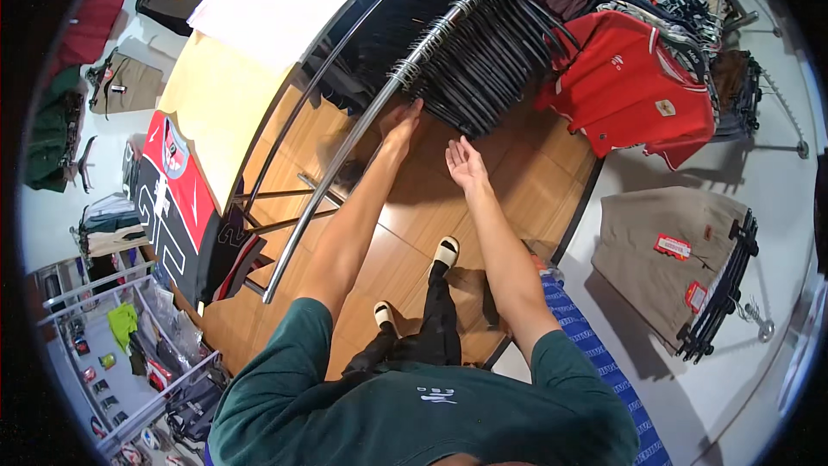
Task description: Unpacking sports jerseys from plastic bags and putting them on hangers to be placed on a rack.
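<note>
A dense row of black hangers (482, 65) hangs by metal hooks from a chrome rail (336, 158). My left hand (402, 126) reaches past the rail to the near end of the row. Its fingers are extended, and their tips are close to the first hanger; contact is unclear. Just below the hangers' lower corners is my right hand (467, 165), palm turned up and fingers loosely spread. Nothing rests in it. Both arms stretch forward from dark green sleeves.
A red jersey (637, 84) hangs right of the hangers, and beige shorts (666, 259) hang on the right wall. Left of the rail stands a wooden tabletop (220, 84) with a black-and-red jersey (181, 207) at its edge. A blue printed covering (601, 356) lies beside my right arm.
</note>
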Demonstrator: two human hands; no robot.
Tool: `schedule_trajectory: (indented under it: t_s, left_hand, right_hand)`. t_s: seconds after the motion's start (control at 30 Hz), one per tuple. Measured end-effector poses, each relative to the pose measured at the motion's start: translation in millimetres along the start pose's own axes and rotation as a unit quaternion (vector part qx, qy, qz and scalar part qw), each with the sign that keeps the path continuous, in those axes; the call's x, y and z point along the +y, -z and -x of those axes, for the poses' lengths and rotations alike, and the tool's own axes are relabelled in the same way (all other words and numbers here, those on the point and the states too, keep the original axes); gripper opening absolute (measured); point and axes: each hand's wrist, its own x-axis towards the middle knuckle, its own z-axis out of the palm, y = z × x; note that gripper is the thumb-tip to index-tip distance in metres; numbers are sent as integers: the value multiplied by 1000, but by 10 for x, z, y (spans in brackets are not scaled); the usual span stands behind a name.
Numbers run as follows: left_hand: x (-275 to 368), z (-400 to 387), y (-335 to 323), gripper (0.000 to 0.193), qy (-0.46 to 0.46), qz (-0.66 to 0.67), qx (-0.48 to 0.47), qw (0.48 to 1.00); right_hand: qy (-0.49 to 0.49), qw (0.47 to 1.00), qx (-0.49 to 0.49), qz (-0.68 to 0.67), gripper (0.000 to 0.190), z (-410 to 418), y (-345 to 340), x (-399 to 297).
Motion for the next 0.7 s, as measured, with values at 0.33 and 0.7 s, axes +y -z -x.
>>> schedule_trajectory:
  t_s: [0.33, 0.7]
  left_hand:
    - [4, 102, -3, 28, -1, 3, 8, 1000]
    - [-100, 614, 162, 46, 30, 60, 30, 997]
  right_hand:
    - [4, 1000, -13, 12, 25, 16, -99, 1]
    - [-5, 999, -36, 22, 18, 437, 152, 102]
